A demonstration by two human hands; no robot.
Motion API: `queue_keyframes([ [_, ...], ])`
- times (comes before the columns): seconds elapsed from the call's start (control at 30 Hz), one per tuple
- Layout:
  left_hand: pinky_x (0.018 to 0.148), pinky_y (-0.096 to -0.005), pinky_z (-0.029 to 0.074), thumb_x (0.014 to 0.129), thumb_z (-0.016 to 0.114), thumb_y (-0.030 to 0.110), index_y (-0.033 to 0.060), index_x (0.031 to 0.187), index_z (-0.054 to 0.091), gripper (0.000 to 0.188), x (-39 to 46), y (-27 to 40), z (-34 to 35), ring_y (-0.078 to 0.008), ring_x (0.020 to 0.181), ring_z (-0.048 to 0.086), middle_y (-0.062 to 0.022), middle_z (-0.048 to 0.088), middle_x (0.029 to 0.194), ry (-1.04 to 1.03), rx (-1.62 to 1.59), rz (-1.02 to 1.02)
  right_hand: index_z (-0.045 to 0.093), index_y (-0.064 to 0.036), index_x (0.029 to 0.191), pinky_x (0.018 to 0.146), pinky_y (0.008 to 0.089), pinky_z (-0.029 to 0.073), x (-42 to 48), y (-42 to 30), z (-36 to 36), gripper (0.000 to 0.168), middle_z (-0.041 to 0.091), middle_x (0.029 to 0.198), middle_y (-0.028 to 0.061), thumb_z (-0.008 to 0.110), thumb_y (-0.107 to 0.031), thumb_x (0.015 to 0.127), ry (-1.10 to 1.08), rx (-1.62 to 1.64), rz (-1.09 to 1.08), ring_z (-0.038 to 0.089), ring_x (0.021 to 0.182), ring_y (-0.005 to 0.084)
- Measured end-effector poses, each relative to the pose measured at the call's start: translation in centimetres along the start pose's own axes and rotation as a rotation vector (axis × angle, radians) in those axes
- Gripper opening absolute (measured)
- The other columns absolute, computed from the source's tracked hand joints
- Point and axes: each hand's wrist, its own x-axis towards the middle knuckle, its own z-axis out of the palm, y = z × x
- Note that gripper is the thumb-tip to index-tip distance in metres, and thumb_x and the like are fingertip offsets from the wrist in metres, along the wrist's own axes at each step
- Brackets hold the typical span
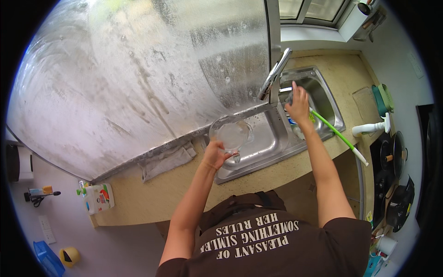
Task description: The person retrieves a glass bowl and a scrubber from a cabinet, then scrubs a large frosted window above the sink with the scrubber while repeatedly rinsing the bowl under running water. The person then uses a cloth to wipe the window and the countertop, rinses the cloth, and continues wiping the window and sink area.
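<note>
My left hand (pixel 215 154) grips the near rim of a clear glass bowl (pixel 231 135), held over the left basin (pixel 258 147) of a steel double sink. My right hand (pixel 299 105) reaches over the right basin (pixel 327 93), its fingers pointing toward the window. A greyish see-through thing lies by its palm, mostly hidden, so whether the hand grips it cannot be told. Beneath that wrist, several items lie in the basin, partly covered by the hand. The chrome faucet (pixel 276 74) stands between the basins.
A green-and-white stick (pixel 341 136) leans out of the right basin across the counter. To the right lies a white spray bottle (pixel 370 128). A grey cloth (pixel 168 161) lies along the frosted glass panel (pixel 138 79). A white jug (pixel 98 198) stands at the counter's left end.
</note>
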Motion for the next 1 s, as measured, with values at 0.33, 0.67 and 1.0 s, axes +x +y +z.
queue_keyframes([
  [0.33, 0.071, -0.0556, 0.051, 0.062, 0.038, -0.005, 0.0046, 0.122, 0.024, 0.062, 6.5, -1.3, 4.7, -0.0443, 0.095, 0.049, -0.0206, 0.034, 0.118, -0.147, -0.093, 0.028, 0.056, -0.002, 0.083, 0.076, 0.0416, 0.047, 6.2, 0.6, 4.3, 0.024, 0.060, 0.086, 0.0162, 0.064, -0.014, 0.063, -0.550, -0.111, -0.069, 0.057, 0.086, 0.0332],
  [0.67, 0.069, -0.0569, 0.052, 0.060, 0.038, -0.005, 0.0098, 0.121, 0.021, 0.065, 7.6, -3.8, 5.8, -0.0392, 0.102, 0.041, -0.0163, 0.032, 0.114, -0.013, -0.022, 0.074, 0.049, -0.001, 0.107, 0.077, 0.0406, 0.044, 2.9, 0.9, 4.3, 0.045, 0.058, 0.091, 0.0148, 0.058, -0.011, 0.063, -0.387, 0.055, -0.149, 0.053, 0.088, 0.0322],
  [1.0, 0.076, -0.0532, 0.049, 0.060, 0.039, -0.003, 0.0037, 0.118, 0.031, 0.059, 7.2, -5.3, 5.0, -0.0382, 0.104, 0.044, -0.0167, 0.037, 0.118, 0.016, -0.034, 0.004, 0.040, -0.006, 0.126, 0.073, 0.0307, 0.047, 5.0, 2.9, 0.1, 0.062, 0.060, 0.099, 0.0166, 0.055, -0.011, 0.066, -0.005, 0.757, 0.145, 0.060, 0.081, 0.0213],
])
